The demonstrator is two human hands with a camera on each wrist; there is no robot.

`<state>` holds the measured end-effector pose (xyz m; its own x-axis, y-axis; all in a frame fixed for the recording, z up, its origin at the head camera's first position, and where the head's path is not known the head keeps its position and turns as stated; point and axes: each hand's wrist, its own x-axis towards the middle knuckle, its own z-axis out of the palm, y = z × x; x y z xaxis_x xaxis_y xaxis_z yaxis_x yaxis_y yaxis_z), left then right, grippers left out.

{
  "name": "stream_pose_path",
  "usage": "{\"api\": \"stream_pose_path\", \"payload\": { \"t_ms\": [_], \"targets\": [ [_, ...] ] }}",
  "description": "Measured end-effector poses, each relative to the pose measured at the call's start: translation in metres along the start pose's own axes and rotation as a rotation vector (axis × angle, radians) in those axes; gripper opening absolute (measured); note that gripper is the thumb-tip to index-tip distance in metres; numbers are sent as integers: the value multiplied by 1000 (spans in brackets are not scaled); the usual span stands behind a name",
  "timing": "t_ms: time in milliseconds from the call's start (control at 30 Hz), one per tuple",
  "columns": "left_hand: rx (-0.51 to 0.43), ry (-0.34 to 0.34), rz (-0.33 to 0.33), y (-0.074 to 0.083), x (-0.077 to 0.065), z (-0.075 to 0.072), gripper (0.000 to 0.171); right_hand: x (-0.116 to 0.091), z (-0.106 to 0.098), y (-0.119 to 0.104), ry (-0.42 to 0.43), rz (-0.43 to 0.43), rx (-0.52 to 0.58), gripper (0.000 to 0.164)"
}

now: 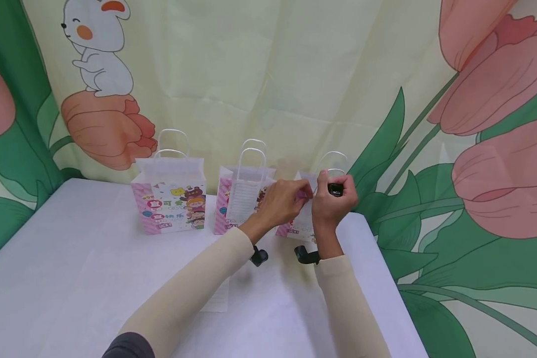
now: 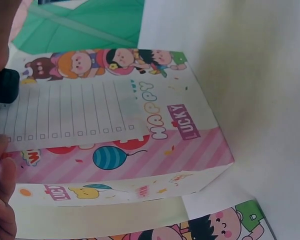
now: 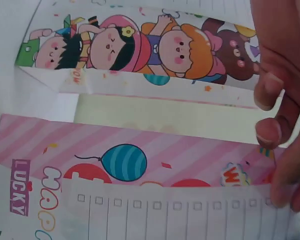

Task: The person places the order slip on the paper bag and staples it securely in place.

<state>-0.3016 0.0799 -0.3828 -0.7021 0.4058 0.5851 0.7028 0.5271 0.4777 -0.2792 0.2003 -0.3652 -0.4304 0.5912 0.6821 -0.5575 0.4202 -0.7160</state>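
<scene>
My right hand [image 1: 333, 199] grips a small black stapler [image 1: 335, 189] at the top of the right paper gift bag [image 1: 291, 231]. In the left wrist view the stapler's rounded end [image 2: 4, 86] is right at the top of a lined checklist sheet [image 2: 75, 112]. This sheet lies flat against the bag's printed front. My left hand [image 1: 284, 201] pinches the sheet's upper left edge; in the right wrist view its fingertips [image 3: 285, 192] press there, with other fingers curled behind. The bag stands upright, its white handles [image 1: 333, 153] rising behind my hands.
A middle gift bag [image 1: 222, 199] stands left of it with a similar checklist [image 1: 241, 199] on its front. Further left is another printed gift bag [image 1: 170, 204]. A loose white sheet [image 1: 217, 298] lies on the white table [image 1: 94, 278], partly under my left sleeve. A printed curtain [image 1: 304, 74] hangs behind.
</scene>
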Motion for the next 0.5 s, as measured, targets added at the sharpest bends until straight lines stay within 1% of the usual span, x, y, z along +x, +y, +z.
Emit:
{"api": "stream_pose_path", "payload": {
  "t_ms": [67,133,300,367,500],
  "targets": [
    [-7,3,2,0,0,1,7,1,-5,2,-27,4,48,26],
    [-5,12,7,0,0,2,9,5,-9,2,-48,18,131,21],
    [9,34,14,-1,0,2,12,15,-18,-4,-88,76,418,23],
    [6,37,16,-1,0,1,11,16,-21,-6,-105,87,516,22],
    [-2,33,16,-1,0,0,10,18,-26,-8,-130,73,601,23]
  ]
}}
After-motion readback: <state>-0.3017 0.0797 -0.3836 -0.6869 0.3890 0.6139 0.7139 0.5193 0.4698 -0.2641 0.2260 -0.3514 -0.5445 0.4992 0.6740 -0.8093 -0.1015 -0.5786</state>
